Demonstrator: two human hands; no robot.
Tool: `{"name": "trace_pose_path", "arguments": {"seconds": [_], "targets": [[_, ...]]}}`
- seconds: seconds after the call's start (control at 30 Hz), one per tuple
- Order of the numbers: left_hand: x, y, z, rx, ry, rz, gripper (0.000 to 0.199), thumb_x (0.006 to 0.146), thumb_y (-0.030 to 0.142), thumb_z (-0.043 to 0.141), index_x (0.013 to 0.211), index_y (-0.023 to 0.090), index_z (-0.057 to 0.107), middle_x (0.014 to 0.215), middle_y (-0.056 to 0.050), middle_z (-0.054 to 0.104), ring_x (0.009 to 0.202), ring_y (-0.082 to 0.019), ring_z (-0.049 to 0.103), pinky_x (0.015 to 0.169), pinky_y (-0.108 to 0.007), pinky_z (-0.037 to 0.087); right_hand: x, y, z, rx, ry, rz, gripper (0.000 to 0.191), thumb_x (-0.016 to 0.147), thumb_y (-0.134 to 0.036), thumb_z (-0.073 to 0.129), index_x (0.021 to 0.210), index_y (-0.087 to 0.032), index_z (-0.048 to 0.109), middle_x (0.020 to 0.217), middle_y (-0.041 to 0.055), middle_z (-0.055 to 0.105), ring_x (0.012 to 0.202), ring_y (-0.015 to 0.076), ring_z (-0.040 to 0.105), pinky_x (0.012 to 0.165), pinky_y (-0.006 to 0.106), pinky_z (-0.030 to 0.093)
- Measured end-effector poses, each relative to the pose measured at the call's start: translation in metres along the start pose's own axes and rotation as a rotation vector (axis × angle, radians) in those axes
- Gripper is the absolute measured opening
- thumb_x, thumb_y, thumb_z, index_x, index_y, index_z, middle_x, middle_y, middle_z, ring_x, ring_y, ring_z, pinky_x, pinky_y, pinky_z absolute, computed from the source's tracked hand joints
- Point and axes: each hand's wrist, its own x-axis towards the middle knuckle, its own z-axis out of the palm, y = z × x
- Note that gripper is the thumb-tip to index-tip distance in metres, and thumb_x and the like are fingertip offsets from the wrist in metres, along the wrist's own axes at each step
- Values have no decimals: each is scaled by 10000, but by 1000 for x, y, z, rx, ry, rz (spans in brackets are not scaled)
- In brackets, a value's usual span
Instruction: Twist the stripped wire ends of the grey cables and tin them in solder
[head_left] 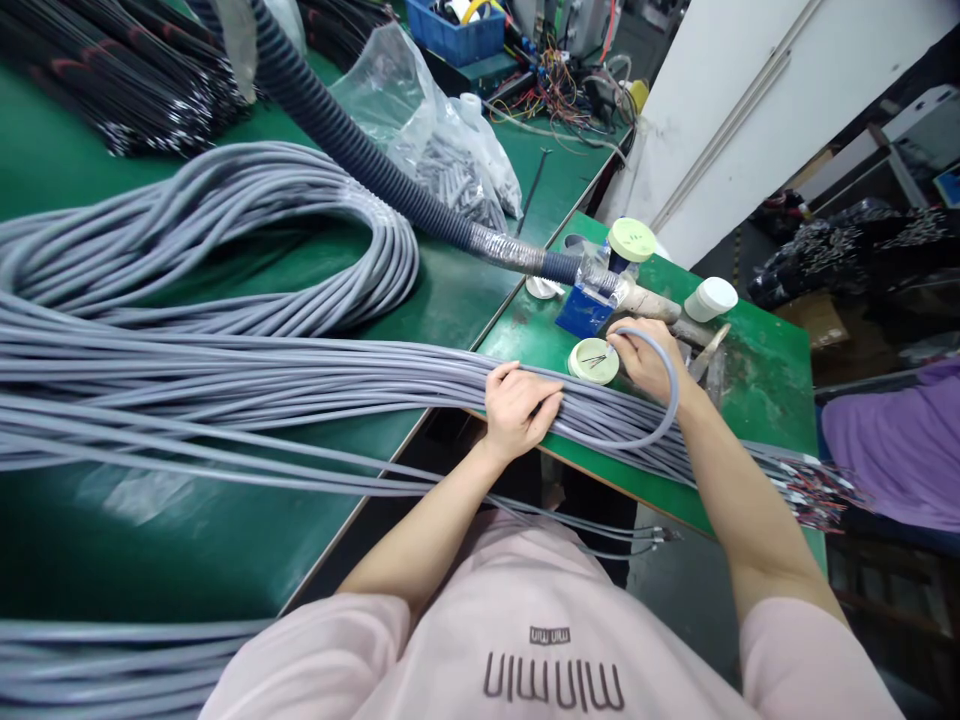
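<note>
A thick bundle of grey cables [420, 378] runs across the green benches, its stripped, coloured wire ends [817, 490] at the right. My left hand [521, 405] lies over the bundle, fingers curled round some of its cables. One cable [670, 385] bends back in a loop, and my right hand [641, 355] pinches it near its end. That end is just right of a small round tub [593, 361] with thin dark wires or pins in it. Whether the end touches the tub's contents is too small to tell.
A ribbed hose [360, 150] with a taped nozzle crosses above. Near it stand a yellow-lidded jar [631, 240], a white-lidded jar [711, 299] and a blue block [583, 311]. Coiled cables [375, 250] and a plastic bag [457, 170] lie left. A person in purple [900, 445] is at right.
</note>
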Motion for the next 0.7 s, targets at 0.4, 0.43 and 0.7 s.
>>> {"name": "trace_pose_path", "arguments": {"seconds": [0.4,0.43,0.7], "targets": [[0,0,0,79,35,55,134,860,287,585,884,245,710,803,-4,751,786,-175,681,1017,-431,366,-15,15,-45,-31,137,92,235,939,-324,447,873,-208,640,833,56,712,756,225,639,739,353,445],[0,0,0,84,40,65,133,862,284,583,882,242,708,798,-3,750,781,-173,680,1014,-429,369,-20,21,-49,-61,146,123,234,933,-325,450,872,-205,642,824,58,711,737,225,636,713,348,443],[-3,-5,2,85,96,95,125,867,280,580,888,222,689,816,-25,727,823,-186,670,996,-432,388,-42,81,-46,-276,124,427,260,927,-334,444,871,-179,644,769,93,706,711,249,624,652,333,392]]}}
